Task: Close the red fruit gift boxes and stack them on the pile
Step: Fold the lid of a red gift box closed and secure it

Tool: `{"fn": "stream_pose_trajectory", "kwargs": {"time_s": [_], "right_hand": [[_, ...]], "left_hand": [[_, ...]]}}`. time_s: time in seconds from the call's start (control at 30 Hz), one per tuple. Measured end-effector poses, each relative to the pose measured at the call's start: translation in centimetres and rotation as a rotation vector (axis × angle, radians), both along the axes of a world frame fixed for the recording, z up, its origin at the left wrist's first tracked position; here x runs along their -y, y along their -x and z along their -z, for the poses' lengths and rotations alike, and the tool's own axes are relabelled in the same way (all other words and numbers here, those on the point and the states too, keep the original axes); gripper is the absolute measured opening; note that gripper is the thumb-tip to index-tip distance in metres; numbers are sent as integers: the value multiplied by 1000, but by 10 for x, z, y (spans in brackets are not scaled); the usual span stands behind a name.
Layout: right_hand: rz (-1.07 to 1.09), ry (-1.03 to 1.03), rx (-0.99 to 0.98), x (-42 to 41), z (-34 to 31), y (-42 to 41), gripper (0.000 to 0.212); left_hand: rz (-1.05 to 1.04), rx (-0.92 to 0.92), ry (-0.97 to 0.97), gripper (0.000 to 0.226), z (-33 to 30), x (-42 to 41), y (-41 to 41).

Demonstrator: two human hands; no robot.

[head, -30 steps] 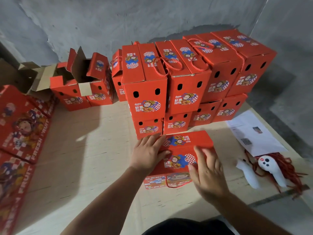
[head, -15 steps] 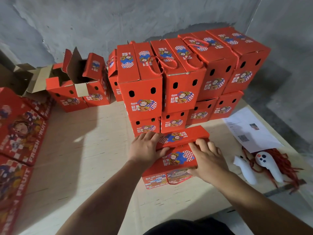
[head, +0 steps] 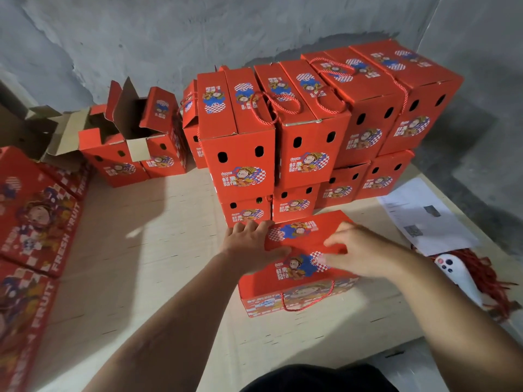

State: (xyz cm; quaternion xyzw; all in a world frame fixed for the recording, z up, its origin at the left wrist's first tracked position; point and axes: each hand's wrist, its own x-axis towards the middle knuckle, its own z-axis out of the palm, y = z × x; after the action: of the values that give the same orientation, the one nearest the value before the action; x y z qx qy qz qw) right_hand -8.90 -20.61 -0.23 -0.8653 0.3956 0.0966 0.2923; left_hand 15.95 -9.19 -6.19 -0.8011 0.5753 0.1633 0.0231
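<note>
A red fruit gift box (head: 297, 295) stands on the table right in front of me, its red rope handle hanging down the near side. Both top flaps are folded down. My left hand (head: 249, 247) grips the box's left end, thumb on the top and fingers over the far edge. My right hand (head: 356, 253) lies on the lid's right half with straight fingers; it is motion-blurred. Behind the box rises the pile of closed red boxes (head: 311, 131), two layers high.
Two open red boxes (head: 133, 154) with raised flaps stand at the back left. Flat unfolded boxes (head: 34, 227) lie along the left edge. At the right are a white paper sheet (head: 424, 216), a white controller (head: 452, 273) and a bundle of red ropes (head: 486, 275).
The lid's far flap has come down flat. My right hand slid left across the top of the lid; my left hand kept its hold on the left end.
</note>
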Motion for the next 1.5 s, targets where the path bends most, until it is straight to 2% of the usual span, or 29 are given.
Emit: {"fn": "stream_pose_trajectory", "kwargs": {"time_s": [0.03,0.07,0.13,0.17,0.23,0.3,0.37,0.5,0.57,0.63,0.73,0.83,0.93,1.03,1.13,1.17,1.2,1.27,1.3,1.33,1.43,1.5], "right_hand": [[39,-42,90,1,-6,-1,38],[74,-37,187,0,-10,-4,34],[126,138,305,-6,-7,-12,34],[107,247,261,-9,2,-15,48],[22,325,-1,-21,27,-21,84],[17,339,-137,-32,58,-22,94],[38,370,-101,-34,75,-20,95],[102,465,20,-38,77,-15,87],[207,537,207,-59,78,-11,65],[199,594,332,-88,88,-8,47],[163,396,277,-100,93,-7,56],[171,365,203,-79,90,3,62],[353,303,131,-59,83,9,66],[607,56,179,-62,77,-7,85],[595,42,208,-71,80,-14,108],[556,68,203,-69,81,-12,110],[511,86,204,-66,81,-8,108],[367,86,240,-54,76,-1,103],[290,51,288,-45,73,3,102],[237,-4,341,-34,70,7,103],[251,-174,435,-18,57,14,100],[355,-204,492,-26,50,19,95]], "left_hand": [[16,8,-39,101,-2,2,0],[22,17,-53,102,-3,3,1],[17,40,-55,106,-2,3,4],[16,52,-53,109,-2,3,6],[31,78,-34,117,1,-1,9],[54,95,-12,124,3,-3,8],[63,80,-3,124,3,-4,6],[87,46,78,103,6,-8,4],[67,49,143,97,5,-12,6],[43,43,147,97,-2,-11,13],[20,-18,106,92,-18,-8,22],[-89,-311,-41,84,-33,-12,19],[-137,-554,-147,89,-48,-19,20],[-127,-657,-260,93,-55,-26,35],[-131,-719,-330,97,-52,-30,50],[-147,-714,-324,92,-52,-31,54],[-155,-736,-308,77,-51,-32,59],[-176,-859,-283,29,-49,-36,71],[-185,-934,-280,17,-48,-38,76],[-204,-1002,-281,18,-45,-41,81],[-322,-1173,-290,71,-33,-50,89],[-365,-1134,-181,90,-26,-53,92]]}}
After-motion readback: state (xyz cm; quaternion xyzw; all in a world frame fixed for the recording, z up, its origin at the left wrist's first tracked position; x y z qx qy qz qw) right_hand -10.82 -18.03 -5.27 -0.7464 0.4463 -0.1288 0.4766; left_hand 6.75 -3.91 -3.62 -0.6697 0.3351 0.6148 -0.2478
